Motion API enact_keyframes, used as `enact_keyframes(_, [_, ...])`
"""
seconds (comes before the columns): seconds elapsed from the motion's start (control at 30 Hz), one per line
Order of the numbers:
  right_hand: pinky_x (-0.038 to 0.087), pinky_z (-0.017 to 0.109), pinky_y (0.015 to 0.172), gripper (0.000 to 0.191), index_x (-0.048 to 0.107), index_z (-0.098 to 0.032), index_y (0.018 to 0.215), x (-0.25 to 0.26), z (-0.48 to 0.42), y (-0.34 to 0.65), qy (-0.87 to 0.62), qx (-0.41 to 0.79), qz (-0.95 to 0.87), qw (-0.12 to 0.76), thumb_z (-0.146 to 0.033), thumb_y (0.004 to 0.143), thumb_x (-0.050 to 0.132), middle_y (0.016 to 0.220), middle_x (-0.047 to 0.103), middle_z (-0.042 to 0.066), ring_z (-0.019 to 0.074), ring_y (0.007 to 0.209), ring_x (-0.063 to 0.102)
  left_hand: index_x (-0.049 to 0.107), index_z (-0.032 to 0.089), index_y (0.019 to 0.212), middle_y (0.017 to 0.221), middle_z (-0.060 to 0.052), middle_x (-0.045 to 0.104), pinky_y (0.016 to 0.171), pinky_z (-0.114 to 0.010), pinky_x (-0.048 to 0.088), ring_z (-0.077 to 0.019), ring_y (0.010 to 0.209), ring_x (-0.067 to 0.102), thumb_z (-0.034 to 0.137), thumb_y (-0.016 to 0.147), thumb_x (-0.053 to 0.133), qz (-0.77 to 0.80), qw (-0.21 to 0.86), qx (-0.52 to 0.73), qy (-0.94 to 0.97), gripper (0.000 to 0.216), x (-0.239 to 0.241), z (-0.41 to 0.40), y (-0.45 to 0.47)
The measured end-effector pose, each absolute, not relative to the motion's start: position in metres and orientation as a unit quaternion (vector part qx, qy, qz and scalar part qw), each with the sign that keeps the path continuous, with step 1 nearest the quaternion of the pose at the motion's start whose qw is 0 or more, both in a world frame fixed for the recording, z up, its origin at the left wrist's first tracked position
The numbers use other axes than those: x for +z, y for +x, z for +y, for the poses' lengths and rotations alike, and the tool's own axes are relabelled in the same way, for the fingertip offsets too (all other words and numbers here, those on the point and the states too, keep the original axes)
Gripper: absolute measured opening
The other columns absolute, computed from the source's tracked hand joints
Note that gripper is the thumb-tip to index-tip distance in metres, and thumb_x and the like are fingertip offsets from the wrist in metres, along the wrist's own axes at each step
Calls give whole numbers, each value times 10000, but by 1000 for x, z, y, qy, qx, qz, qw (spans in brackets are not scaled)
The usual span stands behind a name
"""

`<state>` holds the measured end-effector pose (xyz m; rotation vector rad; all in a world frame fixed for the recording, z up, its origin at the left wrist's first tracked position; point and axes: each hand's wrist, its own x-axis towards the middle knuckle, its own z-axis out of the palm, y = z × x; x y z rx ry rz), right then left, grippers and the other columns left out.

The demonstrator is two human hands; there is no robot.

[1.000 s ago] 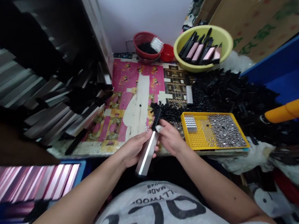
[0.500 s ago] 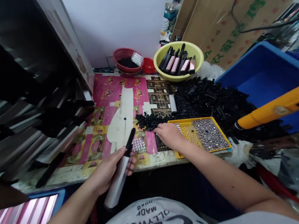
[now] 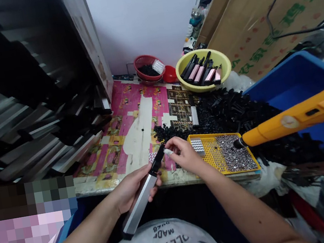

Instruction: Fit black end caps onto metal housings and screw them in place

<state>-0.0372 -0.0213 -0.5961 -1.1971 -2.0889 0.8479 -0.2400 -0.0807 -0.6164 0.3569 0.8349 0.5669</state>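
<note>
My left hand (image 3: pixel 140 185) is wrapped round a long silver-bodied piece with black ends (image 3: pixel 140 204), tilted with its slim black end up and away from me. At that black tip, my right hand (image 3: pixel 181 153) has its thumb and fingers pinched together. Whatever is between them is too small to make out. Something whitish shows on one of its fingertips. Just beyond the hands lies a pile of small black parts (image 3: pixel 166 132). A patterned silver sheet (image 3: pixel 153 156) is partly hidden behind the held piece.
Right of my hand, a yellow tray (image 3: pixel 210 159) holds small metal screws (image 3: pixel 237 154), with an orange power screwdriver (image 3: pixel 297 113) above it. Behind are black parts (image 3: pixel 234 105), a yellow bowl (image 3: pixel 181 79) of pink-and-black pieces, a red basket (image 3: pixel 137 65) and a blue bin (image 3: pixel 292 64). Silver pieces (image 3: pixel 42 145) are stacked left.
My right hand has come from the pile of small black parts to the black tip of the held piece. My left hand has turned the piece slightly. The screwdriver hangs further left.
</note>
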Motion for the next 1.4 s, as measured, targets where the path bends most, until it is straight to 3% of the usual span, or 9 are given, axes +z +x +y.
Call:
enact_keyframes(0.3, [500, 308, 813, 302, 565, -228, 1007, -621, -33, -68, -428, 649, -462, 427, -322, 722, 586, 1051, 618, 33, 163, 941, 596, 535, 160, 908, 764, -37, 630, 486, -223, 432, -107, 517, 523, 522, 838, 445, 465, 755, 264, 380, 380, -608, -85, -239])
enact_keyframes(0.47, [505, 324, 820, 300, 574, -227, 928, -621, -24, -71, -454, 631, -464, 425, -423, 700, 577, 950, 655, 14, 161, 865, 626, 548, 159, 1019, 592, 6, 584, 499, -244, 440, -139, 503, 521, 556, 776, 519, 492, 720, 251, 420, 467, -603, -77, -234])
enact_keyframes(0.57, [509, 332, 795, 304, 626, -194, 896, -598, -2, -30, -456, 609, -528, 377, -336, 633, 680, 943, 669, 39, 188, 857, 628, 459, 195, 1191, 695, 4, 630, 479, -254, 436, -130, 466, 509, 544, 742, 573, 498, 713, 256, 421, 580, -598, -76, -236])
enact_keyframes(0.67, [437, 320, 893, 260, 633, -185, 992, -571, 34, 39, -565, 470, -577, 356, -201, 736, 591, 1138, 599, 80, 194, 1032, 558, 509, 200, 1120, 769, -21, 656, 506, -271, 458, -140, 484, 530, 542, 693, 625, 514, 709, 251, 411, 559, -599, -78, -245])
enact_keyframes(0.73, [447, 304, 840, 318, 596, -240, 1098, -563, 56, 83, -769, 110, -601, 189, -176, 819, 457, 1186, 564, 71, 185, 1021, 568, 553, 209, 1012, 782, -27, 662, 537, -278, 479, -162, 541, 560, 535, 638, 677, 532, 703, 260, 395, 511, -604, -80, -250])
enact_keyframes(0.97, [430, 274, 763, 227, 685, -212, 847, -559, 72, 153, -774, 15, -628, 79, -92, 744, 522, 976, 629, 48, 184, 903, 593, 451, 253, 1164, 845, -16, 649, 439, -255, 430, -123, 455, 517, 448, 753, 607, 500, 727, 271, 384, 481, -618, -73, -250])
enact_keyframes(1.13, [440, 285, 710, 192, 607, -175, 953, -549, 37, 129, -707, -68, -655, 259, -217, 831, 466, 988, 571, 77, 170, 823, 562, 340, 220, 1304, 986, -61, 637, 467, -264, 439, -124, 502, 546, 312, 784, 570, 451, 759, 298, 363, 576, -607, -62, -233])
enact_keyframes(1.23, [451, 260, 630, 96, 571, -197, 881, -557, 1, 72, -567, 30, -716, 407, -229, 823, 501, 854, 572, 37, 153, 758, 555, 426, 205, 1258, 1022, -75, 629, 545, -297, 475, -190, 684, 600, 206, 763, 539, 395, 792, 288, 364, 508, -597, -55, -216])
enact_keyframes(1.4, [465, 306, 773, 172, 554, -212, 920, -576, -43, 3, -449, 157, -785, 396, -114, 791, 497, 897, 600, 42, 165, 882, 573, 505, 215, 1198, 1014, -70, 629, 570, -305, 471, -205, 689, 590, 149, 735, 497, 333, 797, 259, 432, 468, -579, -51, -196])
